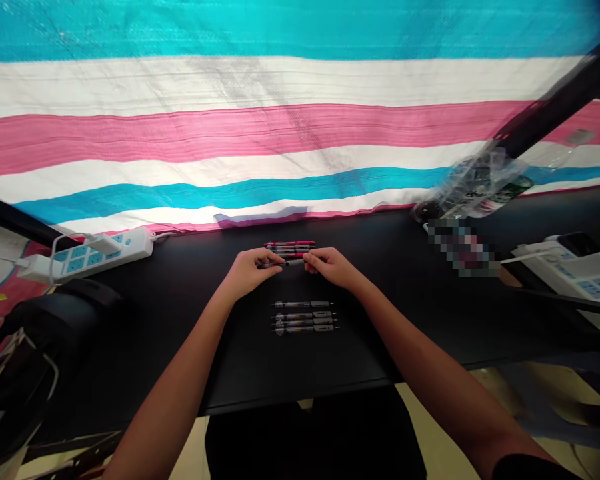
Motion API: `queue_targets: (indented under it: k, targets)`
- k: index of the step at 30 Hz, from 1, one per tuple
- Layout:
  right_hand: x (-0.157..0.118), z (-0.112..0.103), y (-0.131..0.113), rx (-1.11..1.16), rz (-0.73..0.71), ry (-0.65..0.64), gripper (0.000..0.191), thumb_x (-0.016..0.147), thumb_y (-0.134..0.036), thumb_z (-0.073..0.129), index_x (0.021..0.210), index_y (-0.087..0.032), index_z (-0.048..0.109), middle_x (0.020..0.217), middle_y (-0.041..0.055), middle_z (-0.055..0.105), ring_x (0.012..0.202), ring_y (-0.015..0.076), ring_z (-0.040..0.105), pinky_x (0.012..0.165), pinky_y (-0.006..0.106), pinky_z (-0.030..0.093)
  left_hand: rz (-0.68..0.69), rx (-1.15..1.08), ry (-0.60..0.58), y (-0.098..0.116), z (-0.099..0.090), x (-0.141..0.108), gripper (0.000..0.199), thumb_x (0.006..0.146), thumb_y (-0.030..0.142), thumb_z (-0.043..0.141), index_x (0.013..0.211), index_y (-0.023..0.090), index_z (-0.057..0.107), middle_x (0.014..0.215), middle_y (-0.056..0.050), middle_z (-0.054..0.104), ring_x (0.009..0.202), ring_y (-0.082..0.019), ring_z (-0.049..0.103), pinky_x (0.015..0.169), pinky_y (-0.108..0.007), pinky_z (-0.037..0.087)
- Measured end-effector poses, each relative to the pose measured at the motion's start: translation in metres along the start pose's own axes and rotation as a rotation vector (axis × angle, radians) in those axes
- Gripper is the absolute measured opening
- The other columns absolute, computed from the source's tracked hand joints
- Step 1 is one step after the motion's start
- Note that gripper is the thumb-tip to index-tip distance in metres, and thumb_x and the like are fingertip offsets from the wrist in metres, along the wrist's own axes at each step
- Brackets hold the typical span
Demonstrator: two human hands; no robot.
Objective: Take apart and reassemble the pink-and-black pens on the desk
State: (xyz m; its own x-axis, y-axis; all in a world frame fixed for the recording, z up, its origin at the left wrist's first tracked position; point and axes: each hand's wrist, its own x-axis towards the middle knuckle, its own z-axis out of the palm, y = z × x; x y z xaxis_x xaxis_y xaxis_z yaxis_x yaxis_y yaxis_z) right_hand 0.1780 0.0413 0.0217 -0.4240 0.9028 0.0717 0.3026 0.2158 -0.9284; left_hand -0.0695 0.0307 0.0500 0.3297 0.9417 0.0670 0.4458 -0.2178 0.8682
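Note:
Between my two hands lies a dark pen with a clear barrel (294, 262), held level just in front of the red pens. My left hand (256, 268) pinches its left end, and my right hand (330, 267) has its fingers closed on the right end. Several red and dark pens (290, 245) lie side by side beyond my fingertips, partly covered by them. Closer to me, several clear pens with grey grips (303, 323) lie parallel on the black table (300, 367), with one clear pen (303, 305) slightly apart from the others.
A white power strip (100, 253) with plugs sits at the left, near a black object (85, 307). On the right are clear plastic packaging (485, 183), a pixelated item (463, 247) and another power strip (575, 273). A striped sheet (280, 133) hangs behind the table.

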Motion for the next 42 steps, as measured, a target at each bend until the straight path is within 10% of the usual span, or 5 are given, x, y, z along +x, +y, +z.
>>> queue_targets:
  k: [14, 25, 34, 42]
  targets:
    - [-0.002, 0.001, -0.003, -0.012, -0.049, 0.039, 0.046, 0.095, -0.058, 0.053, 0.072, -0.019, 0.064, 0.069, 0.0027, 0.061, 0.067, 0.0174, 0.056, 0.067, 0.031, 0.046, -0.010, -0.158, 0.043, 0.000, -0.001, -0.001, 0.031, 0.081, 0.041, 0.076, 0.099, 0.016, 0.078, 0.088, -0.008, 0.075, 0.077, -0.019, 0.066, 0.069, -0.029, 0.050]
    - [0.002, 0.020, -0.001, 0.122, -0.038, 0.267, 0.047, 0.090, -0.064, 0.057, 0.080, -0.020, 0.067, 0.075, 0.0048, 0.067, 0.069, 0.0186, 0.059, 0.068, 0.033, 0.049, -0.136, -0.982, 0.227, 0.010, 0.021, 0.001, 0.055, 0.095, 0.067, 0.041, 0.104, 0.017, 0.064, 0.125, -0.017, 0.069, 0.115, -0.030, 0.066, 0.081, -0.037, 0.056]
    - [-0.002, 0.031, -0.010, 0.133, -0.113, 0.217, 0.035, 0.093, -0.051, 0.061, 0.081, -0.019, 0.067, 0.076, 0.0039, 0.068, 0.071, 0.0175, 0.061, 0.069, 0.031, 0.048, -0.184, -1.518, 0.294, 0.018, 0.033, -0.005, 0.044, 0.101, 0.050, 0.034, 0.088, 0.018, 0.061, 0.091, -0.014, 0.072, 0.102, -0.028, 0.068, 0.076, -0.033, 0.052]
    - [-0.003, 0.032, -0.008, 0.016, -0.196, 0.232, 0.021, 0.091, -0.039, 0.066, 0.087, -0.019, 0.070, 0.081, 0.0035, 0.068, 0.068, 0.0159, 0.057, 0.065, 0.030, 0.046, -0.124, -1.672, 0.237, 0.019, 0.029, -0.006, 0.035, 0.103, 0.032, 0.032, 0.077, 0.019, 0.051, 0.062, 0.001, 0.039, 0.064, -0.016, 0.053, 0.061, -0.029, 0.044]
